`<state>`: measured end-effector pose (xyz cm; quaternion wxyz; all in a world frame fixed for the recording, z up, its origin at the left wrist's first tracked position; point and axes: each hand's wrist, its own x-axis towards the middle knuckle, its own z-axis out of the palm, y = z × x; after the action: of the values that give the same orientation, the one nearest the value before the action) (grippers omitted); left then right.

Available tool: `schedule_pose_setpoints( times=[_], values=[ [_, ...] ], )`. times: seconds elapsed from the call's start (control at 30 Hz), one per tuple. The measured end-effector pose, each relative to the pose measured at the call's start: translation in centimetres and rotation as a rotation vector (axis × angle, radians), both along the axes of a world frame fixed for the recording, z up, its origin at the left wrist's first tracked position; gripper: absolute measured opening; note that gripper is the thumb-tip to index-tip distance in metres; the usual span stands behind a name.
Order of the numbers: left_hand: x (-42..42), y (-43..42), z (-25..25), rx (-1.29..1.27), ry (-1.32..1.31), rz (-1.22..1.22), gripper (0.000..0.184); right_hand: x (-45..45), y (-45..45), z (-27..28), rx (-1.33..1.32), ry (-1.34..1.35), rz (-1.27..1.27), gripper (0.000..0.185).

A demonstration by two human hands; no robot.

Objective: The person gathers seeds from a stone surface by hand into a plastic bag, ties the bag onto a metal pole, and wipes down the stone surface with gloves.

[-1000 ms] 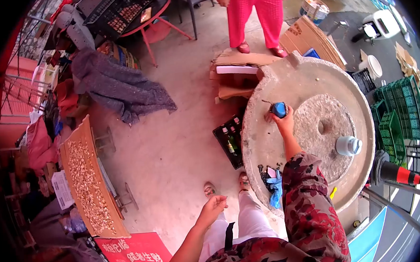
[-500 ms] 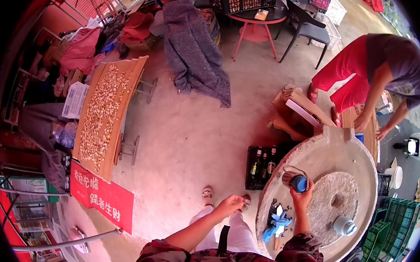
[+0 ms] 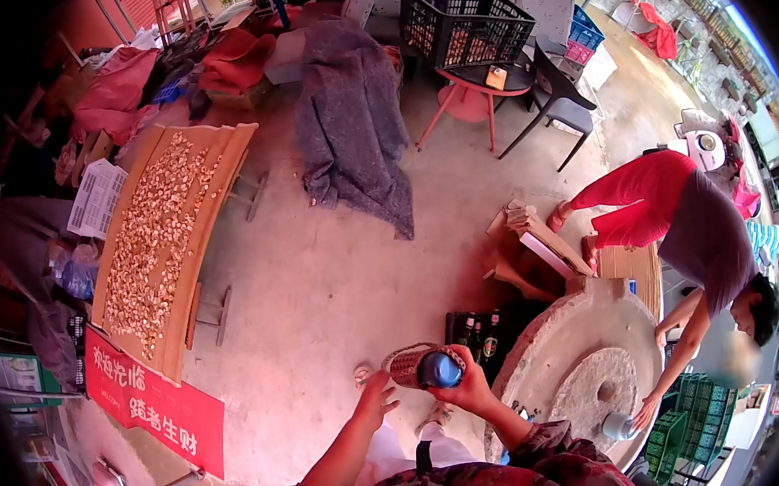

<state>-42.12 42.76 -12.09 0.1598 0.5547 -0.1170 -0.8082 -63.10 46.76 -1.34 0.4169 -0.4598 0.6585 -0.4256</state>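
My right hand [image 3: 464,380] grips a bottle with a blue lid [image 3: 440,370], which sits in a brown woven carrier [image 3: 405,366] with a looped strap. The bottle is held in front of my body, over the concrete floor. My left hand [image 3: 378,399] is at the left side of the carrier, fingers apart; whether it touches the carrier I cannot tell. To the right is the round stone mill [image 3: 541,341]. A grey-white jar [image 3: 617,426] stands on its basin, with another person's hand [image 3: 643,413] at it.
A person in red trousers [image 3: 626,199] bends over the mill's far side. A crate with bottles [image 3: 477,334] stands beside the mill. Left is a board [image 3: 160,250] spread with drying pieces above a red sign [image 3: 154,404]. Behind are a grey blanket [image 3: 353,128], a round table [image 3: 465,102] and a chair [image 3: 560,96].
My right hand has brought the bottle left, from above the mill to in front of me, near my left hand. The other person has leaned over and reached to the jar.
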Motion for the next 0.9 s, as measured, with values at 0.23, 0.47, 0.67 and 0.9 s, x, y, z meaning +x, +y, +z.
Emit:
schedule_pose_setpoints(
  times=[0.23, 0.47, 0.67, 0.9],
  values=[
    [8.8, -12.4, 4.1, -0.168, -0.026, 0.181, 0.042, 2.4, -15.0, 2.0, -0.056, 0.128, -0.064, 0.069],
    [10.3, -21.5, 6.7, -0.246, 0.011, 0.365, 0.041, 2.4, -25.9, 0.8, -0.179, 0.027, -0.105, 0.071],
    [7.5, -26.0, 2.7, -0.192, 0.063, 0.558, 0.038, 2.7, -33.7, -2.8, -0.214, 0.074, 0.294, 0.073],
    [8.5, -26.7, 5.0, -0.129, 0.106, 0.862, 0.031, 7.2, -40.9, -1.4, -0.145, 0.093, 0.717, 0.079]
  ],
)
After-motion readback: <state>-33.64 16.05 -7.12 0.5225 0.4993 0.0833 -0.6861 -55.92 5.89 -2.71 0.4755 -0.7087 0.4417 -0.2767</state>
